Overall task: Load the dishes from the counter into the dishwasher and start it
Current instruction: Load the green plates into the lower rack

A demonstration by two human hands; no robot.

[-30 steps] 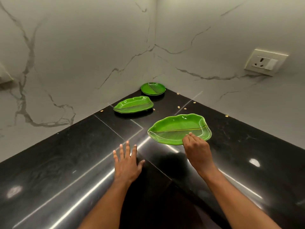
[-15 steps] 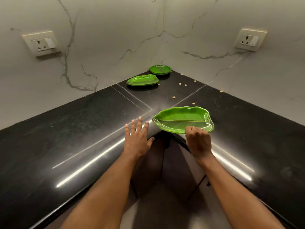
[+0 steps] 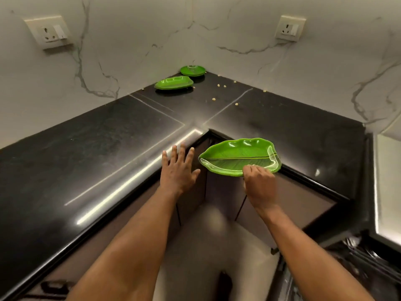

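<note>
1. A wall socket [image 3: 48,32] with a switch sits high on the left marble wall; any marking on it is too small to read
2. The black bench [image 3: 86,148] runs in an L along both walls, with pale seam lines crossing its polished top
3. The left hand [image 3: 178,170] is at the bench's inner front edge, palm down, its fingers [image 3: 175,152] straight and spread apart, holding nothing; whether it touches the edge cannot be told
4. A small leaf plate [image 3: 173,83], green, lies flat near the bench's back corner, close to the left wall
5. Just behind it, right in the back corner, lies a round green plate [image 3: 193,71] with something clear on it, too blurred to make out
6. Pale crumbs [image 3: 219,85] are scattered on the bench to the right of those two plates
7. The large leaf plate [image 3: 238,156], green with a dark midrib, is held roughly level at the bench's inner corner; most of it hangs out in front of the cabinet fronts [image 3: 221,192], and its right end is over the bench's front edge
8. The right hand [image 3: 259,181] grips this plate's near rim, its fingers [image 3: 251,169] curled and clamped on the rim
9. A second socket [image 3: 290,28] is on the right wall, its marking also unreadable
</note>
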